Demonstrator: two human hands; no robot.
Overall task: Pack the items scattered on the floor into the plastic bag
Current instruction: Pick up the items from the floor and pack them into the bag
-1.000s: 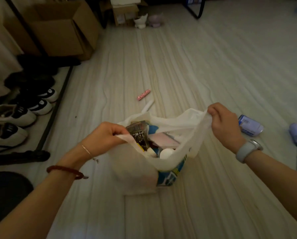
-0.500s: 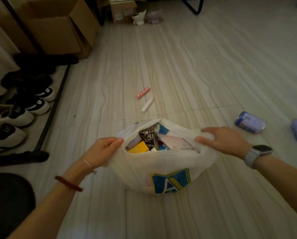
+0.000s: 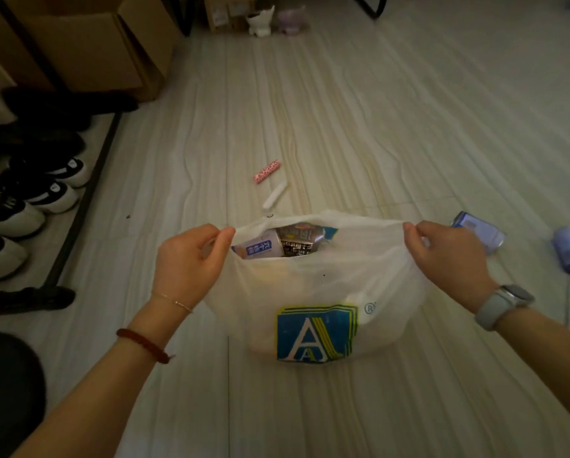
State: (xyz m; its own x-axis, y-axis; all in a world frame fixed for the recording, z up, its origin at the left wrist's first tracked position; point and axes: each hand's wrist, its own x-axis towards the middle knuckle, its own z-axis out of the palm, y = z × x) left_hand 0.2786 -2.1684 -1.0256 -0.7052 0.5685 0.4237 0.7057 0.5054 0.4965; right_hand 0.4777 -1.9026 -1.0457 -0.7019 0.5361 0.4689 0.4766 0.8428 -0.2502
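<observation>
Left hand [image 3: 191, 259] and right hand [image 3: 449, 256] are each pinching a side of the white plastic bag [image 3: 313, 292] rim, fingers curled tight on the film, stretching the mouth wide at frame centre, likely so more items can go in. Cartons are already sitting inside. Still lying on the floor [image 3: 376, 127]: pink tube [image 3: 267, 171] and white tube [image 3: 274, 197] just above the bag, blue packets [image 3: 478, 234] at right edge.

Dim pale plank floor [image 3: 409, 110], shoe rack [image 3: 78, 206]
</observation>
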